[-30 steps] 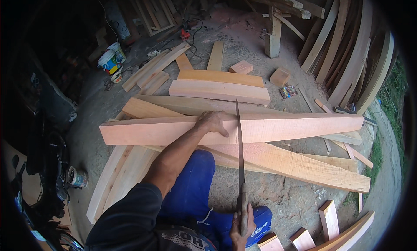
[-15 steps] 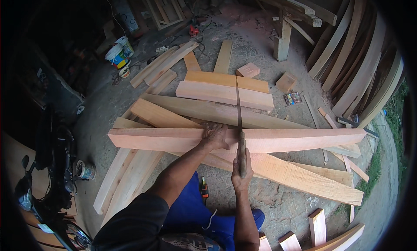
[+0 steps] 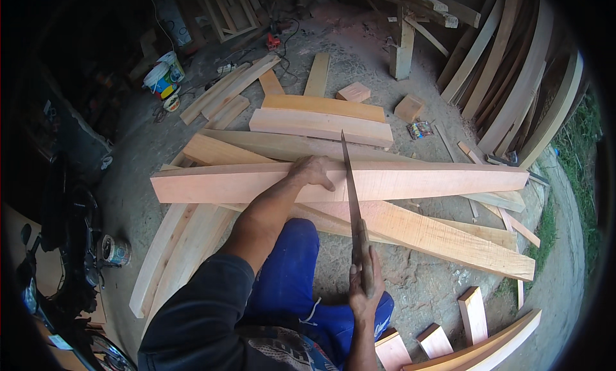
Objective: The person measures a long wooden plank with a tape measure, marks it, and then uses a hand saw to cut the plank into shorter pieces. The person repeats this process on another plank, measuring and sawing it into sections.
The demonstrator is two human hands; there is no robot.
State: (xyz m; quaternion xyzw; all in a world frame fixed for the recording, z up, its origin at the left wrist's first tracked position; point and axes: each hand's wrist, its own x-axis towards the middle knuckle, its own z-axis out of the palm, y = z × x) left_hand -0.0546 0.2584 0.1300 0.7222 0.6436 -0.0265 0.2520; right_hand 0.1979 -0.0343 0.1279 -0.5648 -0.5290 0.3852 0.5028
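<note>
Rough concrete floor fills an open-sided workshop strewn with timber. A pinkish beam lies across other lumber in front of the person, its long axis running left to right, nearly level. The handsaw crosses it almost at right angles, tip pointing away and slightly left. The left hand grasps the beam just left of the blade, thumb down its near face; its fingertips are partly hidden. The right hand's fingers are wrapped round the saw handle, nearer the body. Sawing across the beam seems to be the step in hand, though the cut's depth cannot be told; another stroke would call for a steady beam and an unswerving blade. Beneath, a paler plank slants toward the lower right; beyond, boards lean upright.
</note>
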